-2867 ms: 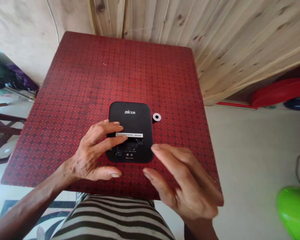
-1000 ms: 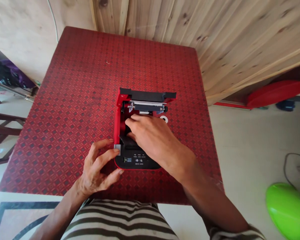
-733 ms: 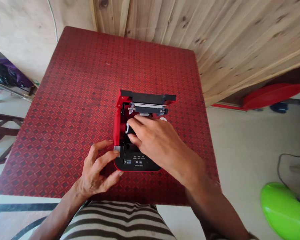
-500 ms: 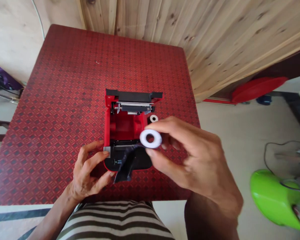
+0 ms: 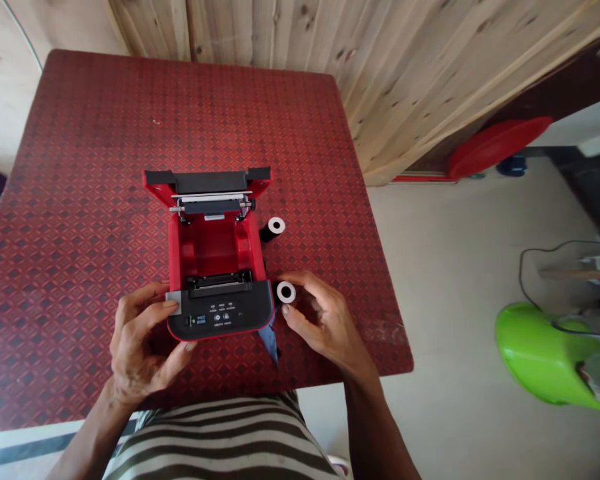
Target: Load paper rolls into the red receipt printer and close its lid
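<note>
A red and black receipt printer (image 5: 220, 315) sits on the table with its lid (image 5: 210, 181) raised and its red paper bay (image 5: 214, 241) bare inside. My left hand (image 5: 143, 333) grips the printer's front left corner, fingertips at a grey tab and thumb at the front edge. Beside the printer's right side, my right hand (image 5: 325, 320) has thumb and fingers around a paper roll (image 5: 287, 292) with a white end and dark side. A dark, bluish loose strip (image 5: 269, 343) hangs out below it. Behind, a second similar roll (image 5: 275, 227) stands apart from my hands.
The patterned red table (image 5: 130, 120) extends beyond the printer toward a wooden plank wall (image 5: 260, 33). At right on the floor are a bright green container (image 5: 535, 353) and a cable. A round red object (image 5: 500, 147) leans by the wall.
My right hand has lowered the roll from in front of the printer to its right side. The view has shifted, and the printer's front panel is now uncovered. My left hand keeps its hold.
</note>
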`<state>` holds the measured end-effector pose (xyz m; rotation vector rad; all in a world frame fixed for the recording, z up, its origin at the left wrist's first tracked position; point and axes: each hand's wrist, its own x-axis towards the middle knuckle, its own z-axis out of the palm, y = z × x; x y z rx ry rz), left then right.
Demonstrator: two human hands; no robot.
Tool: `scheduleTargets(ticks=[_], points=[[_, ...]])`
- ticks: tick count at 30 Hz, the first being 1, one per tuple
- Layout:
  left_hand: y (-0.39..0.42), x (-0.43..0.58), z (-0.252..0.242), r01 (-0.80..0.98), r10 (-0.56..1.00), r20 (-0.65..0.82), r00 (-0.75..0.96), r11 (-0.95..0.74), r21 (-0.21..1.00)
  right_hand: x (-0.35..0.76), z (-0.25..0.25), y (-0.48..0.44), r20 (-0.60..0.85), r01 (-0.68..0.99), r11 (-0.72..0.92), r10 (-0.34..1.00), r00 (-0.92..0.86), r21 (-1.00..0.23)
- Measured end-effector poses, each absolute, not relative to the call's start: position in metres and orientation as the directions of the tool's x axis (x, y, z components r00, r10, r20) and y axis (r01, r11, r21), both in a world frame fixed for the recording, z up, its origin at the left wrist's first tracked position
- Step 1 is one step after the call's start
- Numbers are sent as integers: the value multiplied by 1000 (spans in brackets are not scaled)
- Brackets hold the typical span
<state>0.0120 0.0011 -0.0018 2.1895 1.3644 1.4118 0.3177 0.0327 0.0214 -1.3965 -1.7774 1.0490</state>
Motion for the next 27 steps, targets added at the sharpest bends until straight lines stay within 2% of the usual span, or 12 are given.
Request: scheduleTargets(ticks=[4, 7, 10, 14, 20, 23, 25, 27], points=[[0, 12, -1, 618, 802, 591, 92, -511, 597, 320, 24, 33, -17, 468, 129, 955, -295, -875], [0, 13, 0, 624, 799, 594, 88, -509, 593, 330, 31, 37, -95, 457, 81, 932, -350, -886], [1, 13, 0, 619, 797, 597, 92, -516, 592, 339, 33, 53, -129, 403, -1, 949, -289, -915], [2, 13, 0, 613, 796, 597, 100, -522, 593, 332, 16, 93, 27, 464, 58, 997, -73, -884], [0, 12, -2, 603, 790, 605, 101, -532, 594, 305, -11, 133, 128, 514, 206, 975, -183, -833], [-1, 12, -2, 594, 790, 601, 120, -542, 594, 306, 7, 122, 116, 510, 174, 983, -144, -843], [-1, 13, -1, 595, 792, 598, 120, -540, 595, 312, 36, 106, 89, 467, 144, 987, -137, -872], [-1, 15, 0, 597, 791, 600, 120, -541, 592, 316, 73, 88, 110, 407, 180, 976, -190, -896]])
